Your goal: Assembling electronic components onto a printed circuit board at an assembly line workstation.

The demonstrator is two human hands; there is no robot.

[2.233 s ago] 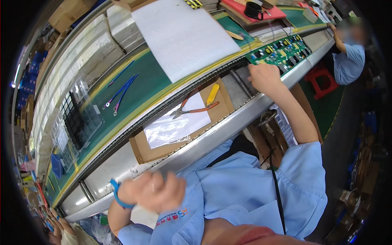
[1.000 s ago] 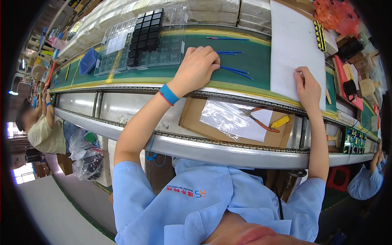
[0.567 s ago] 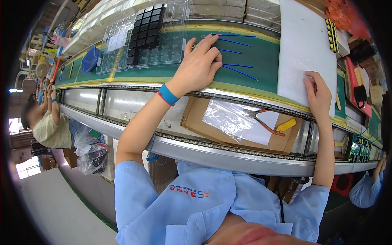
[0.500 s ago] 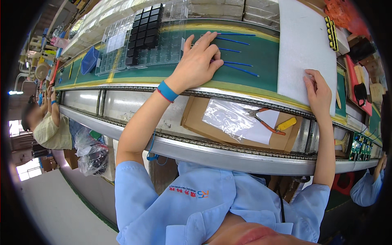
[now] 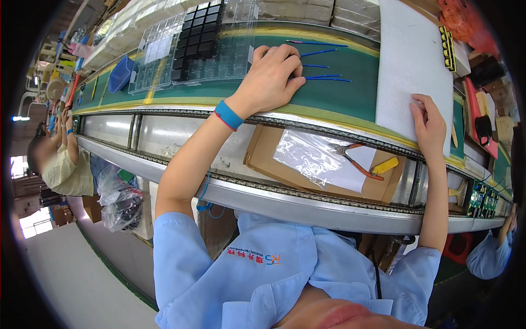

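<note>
single head-worn fisheye view, looking steeply down and close over the green conveyor belt (image 5: 329, 96), edges curving.

Long green conveyor belt (image 5: 361, 98), steel frame, pale floor (image 5: 71, 274), possibly a bright window at left

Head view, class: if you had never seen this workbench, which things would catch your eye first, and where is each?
The left hand, with a blue wristband, rests on thin blue sticks lying on the green belt at top centre. The right hand touches the near edge of a white foam sheet at upper right. Nearer the person, red-handled pliers lie on a clear bag in a flat cardboard tray.
</note>
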